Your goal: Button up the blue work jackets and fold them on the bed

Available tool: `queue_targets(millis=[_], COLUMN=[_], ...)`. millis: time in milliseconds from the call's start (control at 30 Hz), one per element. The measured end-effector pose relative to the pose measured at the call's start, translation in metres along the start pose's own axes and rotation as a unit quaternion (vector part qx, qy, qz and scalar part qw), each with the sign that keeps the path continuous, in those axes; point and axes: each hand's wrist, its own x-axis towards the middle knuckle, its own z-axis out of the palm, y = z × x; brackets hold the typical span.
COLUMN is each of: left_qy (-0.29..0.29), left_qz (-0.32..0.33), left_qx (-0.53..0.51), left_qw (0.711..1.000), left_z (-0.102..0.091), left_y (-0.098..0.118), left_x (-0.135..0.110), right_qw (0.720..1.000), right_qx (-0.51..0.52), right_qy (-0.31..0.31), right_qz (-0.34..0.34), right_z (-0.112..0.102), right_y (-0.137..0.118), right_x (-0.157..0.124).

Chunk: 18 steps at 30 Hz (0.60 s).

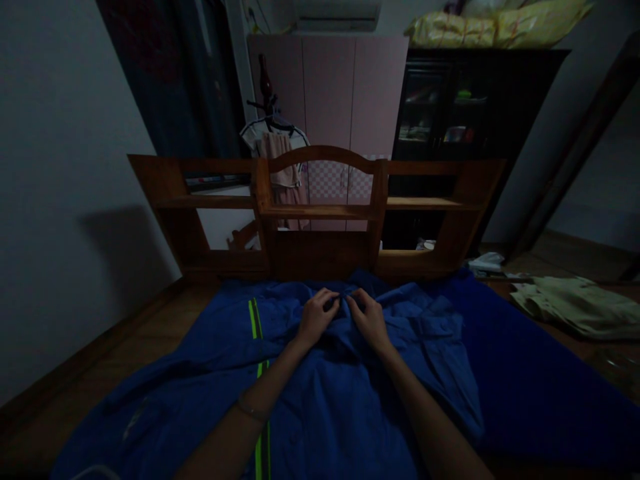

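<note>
A blue work jacket [200, 387] with fluorescent yellow-green stripes is spread out before me, its cloth creased and bunched around the middle. My left hand [318, 315] pinches a small raised fold of it near the far side. Close beside it, my right hand [369, 319] pinches the same fold, thumb and fingers almost meeting those of the left. Whether a button or fastening sits between the fingertips is too small and dark to tell. A bracelet [253, 408] circles my left wrist.
Beneath the jacket's right side lies a darker blue sheet [530, 380]. A wooden shelf unit [320, 212] stands just beyond my hands. Pale folded cloth [580, 307] lies at the right. Farther back are a pink wardrobe [327, 93] and a black cabinet [480, 87].
</note>
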Motion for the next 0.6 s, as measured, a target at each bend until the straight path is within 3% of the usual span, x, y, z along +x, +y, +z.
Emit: queue_targets(millis=[267, 600], left_qy=[0.006, 0.003], left_qz=[-0.017, 0.023], left_qx=[-0.033, 0.056], left_qw=[0.999, 0.998], left_z=[0.0006, -0.0012], left_y=[0.0023, -0.0024], left_x=[-0.0008, -0.002], right_qw=[1.0, 0.999], right_qx=[0.001, -0.021], right_qy=[-0.023, -0.034], right_qz=[0.008, -0.004], right_z=[-0.0005, -0.0003], right_y=[0.0016, 0.0027], right_x=[-0.0002, -0.0017])
